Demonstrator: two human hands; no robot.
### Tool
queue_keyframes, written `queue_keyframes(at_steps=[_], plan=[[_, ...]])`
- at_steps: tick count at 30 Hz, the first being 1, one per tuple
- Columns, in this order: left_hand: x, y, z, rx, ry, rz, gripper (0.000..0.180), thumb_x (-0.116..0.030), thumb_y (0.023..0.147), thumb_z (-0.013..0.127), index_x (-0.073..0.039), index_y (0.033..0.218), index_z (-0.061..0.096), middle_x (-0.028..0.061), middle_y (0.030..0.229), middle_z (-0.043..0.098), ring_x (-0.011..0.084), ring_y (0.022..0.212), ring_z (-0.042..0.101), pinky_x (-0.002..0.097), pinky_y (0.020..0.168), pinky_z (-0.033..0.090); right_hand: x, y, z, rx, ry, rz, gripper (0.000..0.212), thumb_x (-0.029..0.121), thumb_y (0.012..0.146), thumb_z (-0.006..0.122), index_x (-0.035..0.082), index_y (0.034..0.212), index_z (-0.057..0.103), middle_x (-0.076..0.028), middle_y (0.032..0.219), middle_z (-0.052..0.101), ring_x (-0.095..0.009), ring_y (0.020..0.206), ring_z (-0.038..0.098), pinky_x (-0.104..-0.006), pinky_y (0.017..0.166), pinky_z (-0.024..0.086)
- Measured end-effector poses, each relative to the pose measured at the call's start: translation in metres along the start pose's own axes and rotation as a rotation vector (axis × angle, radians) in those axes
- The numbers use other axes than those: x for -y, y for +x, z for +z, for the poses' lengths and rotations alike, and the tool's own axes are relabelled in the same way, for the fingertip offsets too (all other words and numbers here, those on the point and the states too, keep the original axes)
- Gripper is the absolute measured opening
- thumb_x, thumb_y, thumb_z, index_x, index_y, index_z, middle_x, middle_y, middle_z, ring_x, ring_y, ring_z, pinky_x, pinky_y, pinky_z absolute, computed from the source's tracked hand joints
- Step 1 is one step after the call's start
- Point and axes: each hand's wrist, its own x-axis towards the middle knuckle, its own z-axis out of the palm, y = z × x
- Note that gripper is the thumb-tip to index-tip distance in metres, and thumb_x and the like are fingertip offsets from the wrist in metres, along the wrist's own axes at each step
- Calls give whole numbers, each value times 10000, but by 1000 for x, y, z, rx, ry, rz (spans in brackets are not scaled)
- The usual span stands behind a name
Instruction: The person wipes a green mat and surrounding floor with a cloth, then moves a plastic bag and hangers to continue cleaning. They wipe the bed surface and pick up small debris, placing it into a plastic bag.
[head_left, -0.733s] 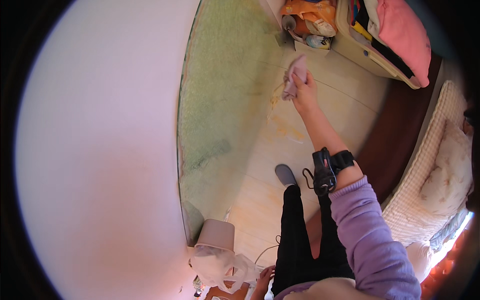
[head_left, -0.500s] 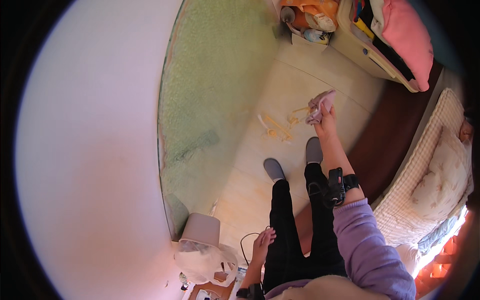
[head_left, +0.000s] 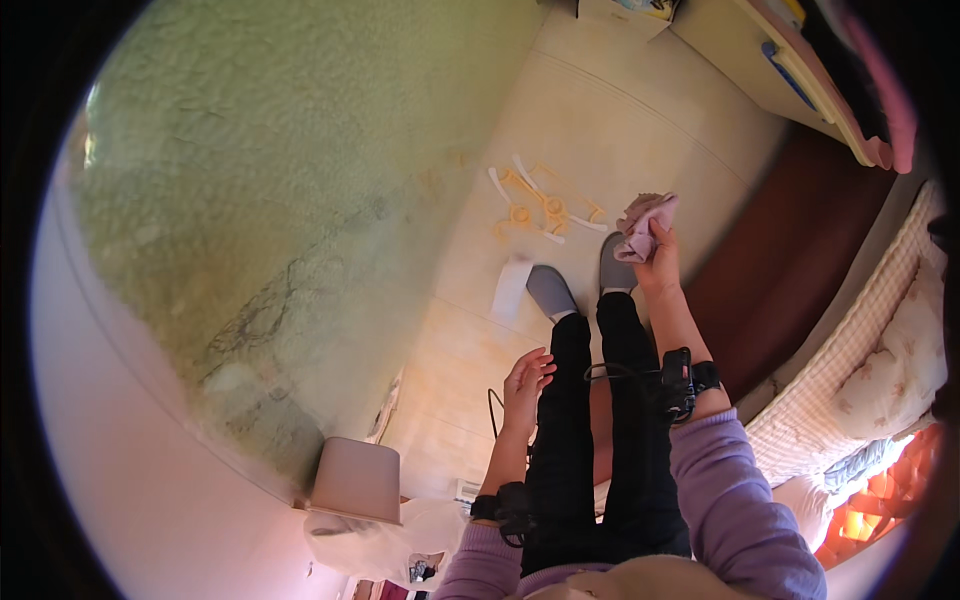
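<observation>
My right hand [head_left: 658, 262] is closed round a bunched, mauve-pink cloth [head_left: 645, 228], held out over the floor above my right slipper [head_left: 618, 262]. Lower and to the left, my left hand [head_left: 528, 380] hangs beside my left leg with its fingers loosely apart and nothing in them. Both forearms carry black strapped devices. On the pale tiles [head_left: 470, 340] ahead of my feet show yellow and white strip-like and round shapes [head_left: 548, 205]; I cannot tell whether they are objects or a reflection.
A mottled green panel [head_left: 300, 180] covers the left side. At lower left stands a beige bin [head_left: 356, 478] by a whitish plastic bag [head_left: 380, 545]. To the right are a brown strip [head_left: 770, 260], a checked quilt [head_left: 830, 385] and, farther off, a cream storage box [head_left: 745, 70].
The view has shifted left, showing more green panel. My left hand has come up and forward from near my lap. My right hand still holds the cloth, now lower in the picture.
</observation>
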Motion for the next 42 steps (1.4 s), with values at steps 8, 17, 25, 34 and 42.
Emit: queue_keyframes(at_steps=[8, 17, 25, 34, 42], plan=[[60, 85, -46, -105, -4, -140, 342, -286, 1002, 502, -52, 1244, 562, 103, 1111, 640, 185, 962, 639, 297, 834, 504, -39, -59, -36, -39, 38, 109, 331, 282, 941, 451, 55, 1168, 533, -92, 1031, 627, -240, 892, 615, -388, 712, 507], [95, 255, -77, -246, 217, -129, 290, -189, 916, 598, -73, 1182, 602, 59, 976, 653, 140, 835, 639, 275, 721, 506, -84, -36, -84, -12, -12, 407, 622, 649, 912, 405, 96, 1119, 599, -74, 952, 620, -212, 800, 572, -313, 635, 471], [60, 351, -62, -437, 1108, 461, 412, -68, 806, 669, -71, 1206, 569, 165, 1151, 550, 321, 1068, 535, 425, 907, 462, -99, 109, -86, 132, -1952, -387, 392, 215, 805, 687, 125, 1177, 603, -141, 1071, 610, -327, 889, 651, -429, 729, 522], [36, 418, -41, -506, 1311, 308, 386, -69, 786, 682, -92, 1153, 564, 114, 1227, 511, 328, 1162, 430, 390, 957, 415, -164, 181, -92, 300, -2375, -479, 187, 148, 796, 671, 81, 955, 598, -85, 990, 576, -290, 806, 664, -407, 649, 545], [54, 414, -30, -444, 1138, 469, 301, -2, 780, 628, -94, 1060, 566, 113, 1073, 590, 320, 1025, 533, 440, 901, 423, -178, 151, -93, 417, -2228, -756, 218, 135, 751, 708, 92, 906, 560, -61, 927, 557, -276, 735, 635, -373, 633, 530]])
